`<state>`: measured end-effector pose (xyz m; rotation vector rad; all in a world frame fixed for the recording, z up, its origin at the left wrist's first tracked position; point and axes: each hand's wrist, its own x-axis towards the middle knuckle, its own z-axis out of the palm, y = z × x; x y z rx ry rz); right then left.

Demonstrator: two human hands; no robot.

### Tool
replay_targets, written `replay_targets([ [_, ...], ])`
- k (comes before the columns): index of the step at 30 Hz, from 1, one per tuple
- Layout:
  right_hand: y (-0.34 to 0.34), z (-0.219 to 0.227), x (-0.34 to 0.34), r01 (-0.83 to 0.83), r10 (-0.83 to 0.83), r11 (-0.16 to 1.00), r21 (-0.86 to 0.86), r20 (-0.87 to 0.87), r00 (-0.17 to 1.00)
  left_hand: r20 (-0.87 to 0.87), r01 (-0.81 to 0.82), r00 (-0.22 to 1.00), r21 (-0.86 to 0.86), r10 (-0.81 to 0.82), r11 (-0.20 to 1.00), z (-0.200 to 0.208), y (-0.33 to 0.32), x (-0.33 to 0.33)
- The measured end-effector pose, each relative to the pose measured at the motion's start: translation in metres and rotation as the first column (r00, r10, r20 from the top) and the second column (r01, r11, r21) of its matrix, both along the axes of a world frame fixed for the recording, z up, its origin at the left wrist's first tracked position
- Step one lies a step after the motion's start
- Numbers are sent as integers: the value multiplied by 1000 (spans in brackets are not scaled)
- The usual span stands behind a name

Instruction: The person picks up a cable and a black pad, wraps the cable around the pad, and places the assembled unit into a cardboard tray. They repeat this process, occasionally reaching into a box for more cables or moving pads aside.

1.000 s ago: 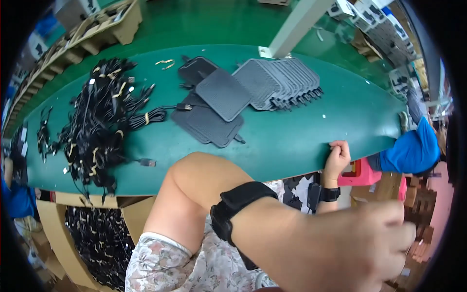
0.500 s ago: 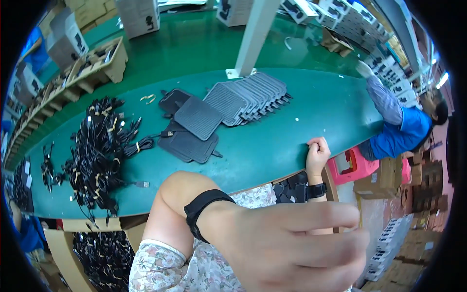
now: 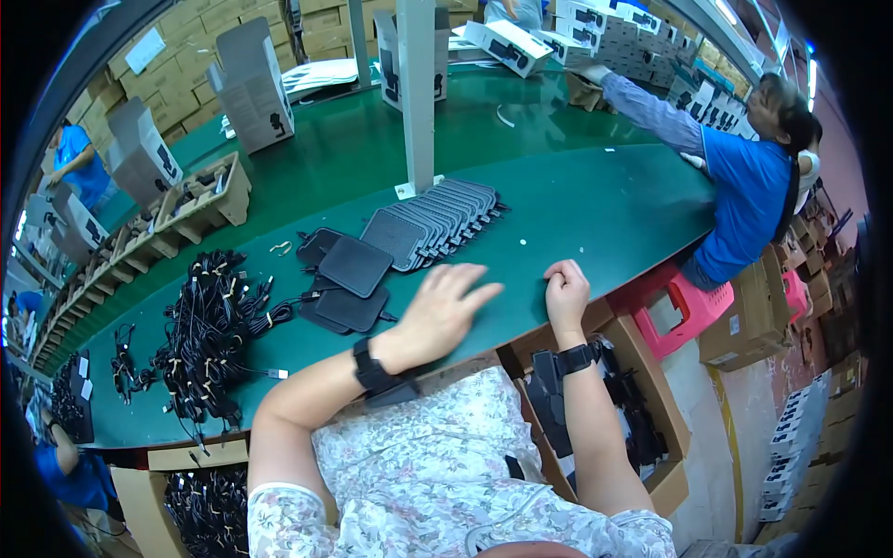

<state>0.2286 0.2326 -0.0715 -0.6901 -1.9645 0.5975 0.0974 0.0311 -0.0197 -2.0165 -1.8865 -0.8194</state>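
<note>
My left hand (image 3: pixel 439 316) hovers at the table's near edge with its fingers spread and nothing in them. Just beyond it lie loose dark grey flat pads (image 3: pixel 355 267) with short plugs, and a fanned row of similar pads (image 3: pixel 433 223). My right hand (image 3: pixel 566 296) is curled into a fist on the green table (image 3: pixel 507 279); nothing shows in it. To the left lies a heap of black cables (image 3: pixel 206 344), bundled with pale ties. A dark flat piece (image 3: pixel 391 394) shows beneath my left wrist.
An open carton (image 3: pixel 672 465) of black parts stands under my right forearm; another carton (image 3: pixel 144 493) at lower left holds cables. A grey post (image 3: pixel 417 102) rises beyond the pads. At right, a co-worker in blue (image 3: pixel 744 200) reaches across the table beside a pink stool (image 3: pixel 684 312).
My left hand has dropped from close in front of the camera to the table's edge, its fingers spreading. The right fist stays on the table. The view has shifted, and the co-worker's arm reaches farther.
</note>
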Motion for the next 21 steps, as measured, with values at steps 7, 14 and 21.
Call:
replay_targets([
  [7, 0, 0, -6, 10, -18, 996, 84, 93, 995, -125, -524, 847, -39, 516, 851, -6, -88, -44],
  [14, -3, -1, -6, -18, -4, 990, 141, 157, 988, 25, -641, 753, -195, 657, 742, -23, -124, -57],
  [21, -4, 1, 2, 6, -26, 991, 137, 148, 989, -17, -600, 784, -280, 621, 749, -17, -125, -47],
])
